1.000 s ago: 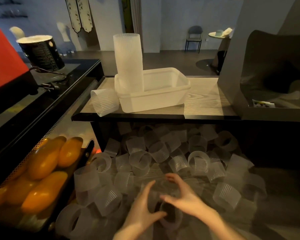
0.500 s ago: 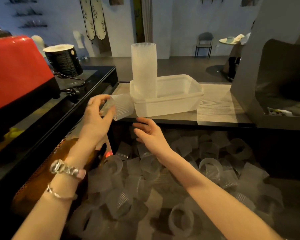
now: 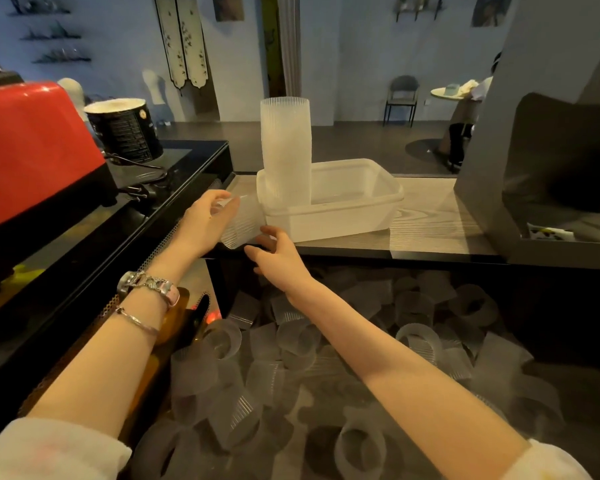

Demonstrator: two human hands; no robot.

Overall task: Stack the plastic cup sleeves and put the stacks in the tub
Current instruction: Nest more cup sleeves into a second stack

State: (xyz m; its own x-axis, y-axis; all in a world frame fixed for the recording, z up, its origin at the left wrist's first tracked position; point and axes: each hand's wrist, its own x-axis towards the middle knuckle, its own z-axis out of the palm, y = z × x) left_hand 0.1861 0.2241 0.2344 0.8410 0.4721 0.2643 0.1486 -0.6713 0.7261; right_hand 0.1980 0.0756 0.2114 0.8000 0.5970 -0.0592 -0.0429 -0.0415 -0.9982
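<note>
A: Any writing legible?
B: Print on the black canister (image 3: pixel 123 131) is too small to read.
A: The sleeves?
B: Ribbed, translucent; a short stack (image 3: pixel 240 221) lies on the shelf beside the tub (image 3: pixel 329 206); left hand (image 3: pixel 205 220) grips it, right hand (image 3: pixel 278 252) touches it with relaxed fingers; a tall stack (image 3: pixel 285 150) stands in the tub; loose sleeves (image 3: pixel 302 344) are heaped below.

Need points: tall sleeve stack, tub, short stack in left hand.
tall sleeve stack (image 3: pixel 285 147), head view, ribbed side midway up.
tub (image 3: pixel 343 216), head view, front wall.
short sleeve stack (image 3: pixel 241 223), head view, ribbed side between the two hands.
</note>
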